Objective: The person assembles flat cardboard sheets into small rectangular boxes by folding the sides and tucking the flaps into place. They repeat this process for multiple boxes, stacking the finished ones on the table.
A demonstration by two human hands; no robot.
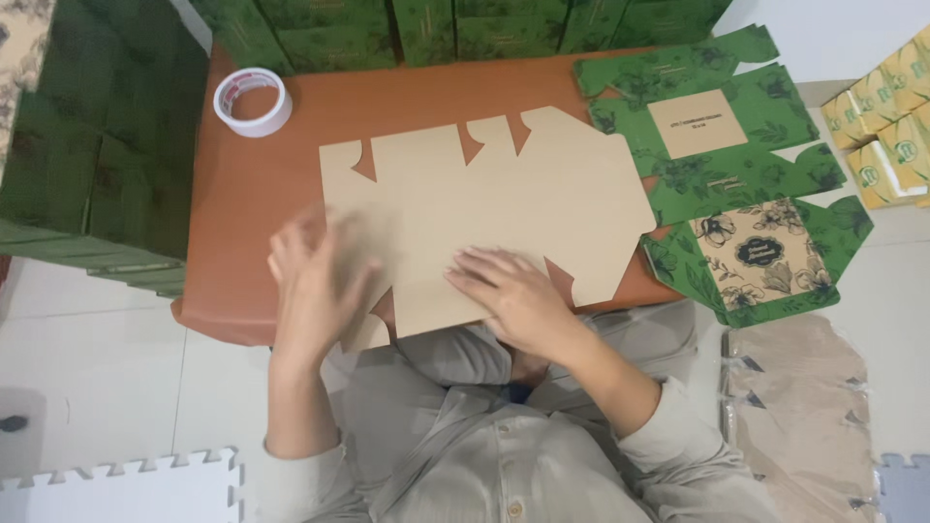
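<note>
Both hands, left hand [315, 281] (blurred) and right hand [513, 295], press the cardboard blank [484, 208], fingers spread flat.

One brown flat carton blank [484, 218]; one tape roll [253, 101]; two green printed blanks [717, 136]; two hands [518, 300].

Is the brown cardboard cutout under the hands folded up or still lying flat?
Flat: the brown cardboard cutout lies spread, plain side up, on the table, all flaps level; left hand and right hand press its near edge.
</note>
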